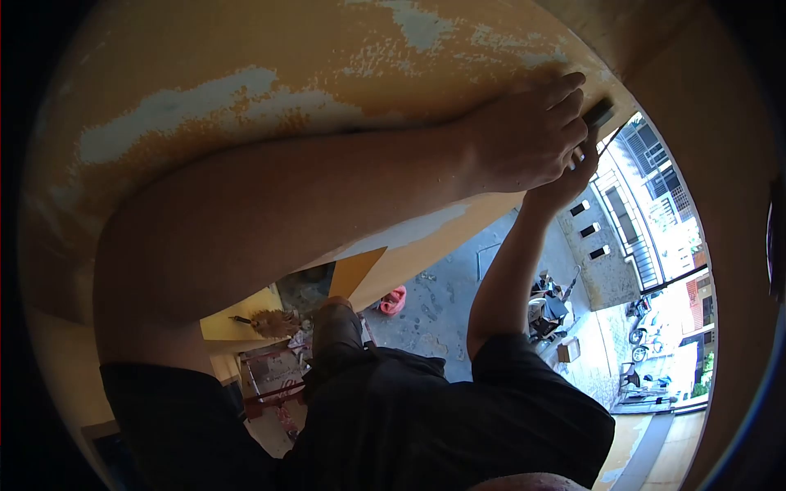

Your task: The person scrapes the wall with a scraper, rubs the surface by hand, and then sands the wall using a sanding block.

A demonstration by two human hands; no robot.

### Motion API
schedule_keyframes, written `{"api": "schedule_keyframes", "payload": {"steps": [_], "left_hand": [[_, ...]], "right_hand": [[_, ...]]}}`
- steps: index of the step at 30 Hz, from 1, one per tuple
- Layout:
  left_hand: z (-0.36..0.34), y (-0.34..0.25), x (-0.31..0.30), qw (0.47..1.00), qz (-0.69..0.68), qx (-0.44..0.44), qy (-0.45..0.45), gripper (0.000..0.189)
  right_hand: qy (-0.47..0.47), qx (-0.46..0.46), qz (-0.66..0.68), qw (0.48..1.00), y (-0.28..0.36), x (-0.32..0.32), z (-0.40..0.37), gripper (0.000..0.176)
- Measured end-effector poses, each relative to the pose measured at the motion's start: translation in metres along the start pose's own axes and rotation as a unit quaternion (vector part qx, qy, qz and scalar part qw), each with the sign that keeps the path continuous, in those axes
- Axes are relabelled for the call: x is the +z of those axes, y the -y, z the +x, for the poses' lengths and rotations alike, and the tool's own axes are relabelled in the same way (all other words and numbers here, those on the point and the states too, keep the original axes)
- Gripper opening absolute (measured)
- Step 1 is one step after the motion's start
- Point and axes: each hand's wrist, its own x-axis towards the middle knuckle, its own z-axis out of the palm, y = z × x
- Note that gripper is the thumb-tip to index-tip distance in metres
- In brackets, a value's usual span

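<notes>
Both hands are close together at the upper right, against a wall (303, 49) with peeling yellow-orange paint and pale patches. My left hand (532, 139) reaches across from the left, its fingers curled round a dark tool (600, 114). Just beyond and below it, my right hand (561, 184) is closed on the same tool and partly hidden behind the left. The tool's dark, blurred end sticks out past the fingers near the wall's edge. A small pale part shows between the hands; the rest of the grip is covered.
Far below lies a grey floor (438, 286) with a pink-red bag (393, 300) and a pile of assorted items (548, 309). Red metal framing (274, 397) and a brush-like object (274, 323) are at lower left. A white gate (626, 217) and parked motorbikes (639, 335) stand at right.
</notes>
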Motion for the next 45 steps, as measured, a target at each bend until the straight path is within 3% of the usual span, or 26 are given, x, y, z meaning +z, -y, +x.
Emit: {"api": "schedule_keyframes", "payload": {"steps": [5,8,9,12,14,17,23,27,39,45], "left_hand": [[-0.002,-0.004,0.004,1.000,-0.010,0.000,-0.004,0.022],[-0.002,-0.002,0.003,1.000,0.002,0.006,-0.013,0.022],[-0.002,-0.001,0.005,1.000,-0.008,0.000,-0.015,0.022],[-0.001,0.002,0.001,1.000,-0.010,0.004,-0.014,0.021],[-0.002,0.002,0.000,1.000,-0.004,0.019,-0.005,0.021],[-0.005,-0.004,0.001,0.998,-0.028,0.054,0.010,0.021],[-0.010,-0.011,0.007,0.996,-0.050,0.077,0.020,0.021],[-0.018,-0.018,0.009,0.993,-0.055,0.096,0.037,0.020],[-0.018,-0.020,0.010,0.991,-0.047,0.109,0.058,0.022],[-0.021,-0.022,0.009,0.989,-0.039,0.118,0.077,0.023]], "right_hand": [[0.033,0.041,0.011,0.999,0.003,-0.003,0.011,0.040],[-0.029,0.027,-0.045,0.998,-0.001,0.009,0.020,0.040],[-0.026,-0.018,-0.025,0.999,-0.001,0.007,0.010,0.041],[0.022,0.046,0.034,0.998,0.001,-0.019,-0.026,0.039],[0.086,0.151,0.089,0.981,-0.009,-0.043,-0.053,0.040],[0.070,0.234,0.116,0.963,-0.007,-0.068,-0.081,0.046],[0.079,0.310,0.100,0.942,-0.012,-0.104,-0.122,0.043],[0.144,0.366,0.078,0.916,0.007,-0.120,-0.144,0.044],[0.211,0.407,0.137,0.878,0.021,-0.140,-0.161,0.049],[0.198,0.417,0.142,0.876,0.018,-0.139,-0.165,0.050]]}}
